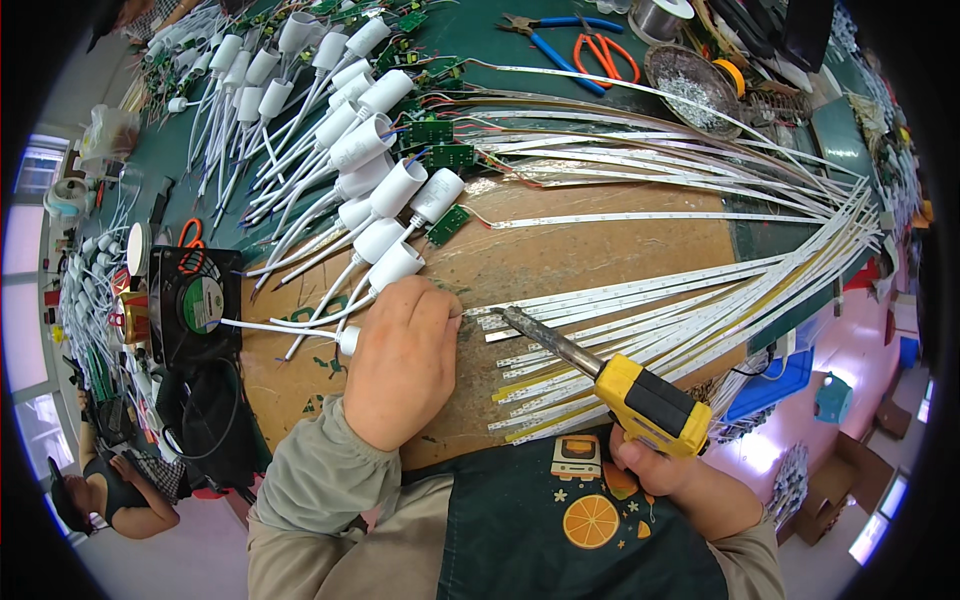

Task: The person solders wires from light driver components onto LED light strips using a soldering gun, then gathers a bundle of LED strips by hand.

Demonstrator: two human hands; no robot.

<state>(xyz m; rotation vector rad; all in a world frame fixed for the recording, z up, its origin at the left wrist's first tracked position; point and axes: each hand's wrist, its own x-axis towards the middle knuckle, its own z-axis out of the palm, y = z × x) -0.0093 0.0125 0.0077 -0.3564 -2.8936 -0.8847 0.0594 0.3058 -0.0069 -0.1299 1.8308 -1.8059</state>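
My right hand (645,462) grips a yellow and black soldering gun (655,405). The gun's dark tip meets the left ends of the white LED strips (640,292), close to my left fingertips. My left hand (405,350) is closed, knuckles up, just left of that tip; what its fingers pinch is hidden beneath it. A white cylindrical cap (395,264) with a white cable touches the back of this hand. Another small white cap (349,340) shows beside its wrist. Above, a green circuit board (447,225) is joined by thin wires to a single strip (640,218).
Many white caps with cables (362,145) crowd the upper left. Blue-handled pliers (565,55), orange-handled scissors (606,60), a solder spool (660,15) and a round dish (690,90) lie at the back. A black fan (195,310) stands left. Another person (120,485) sits farther left.
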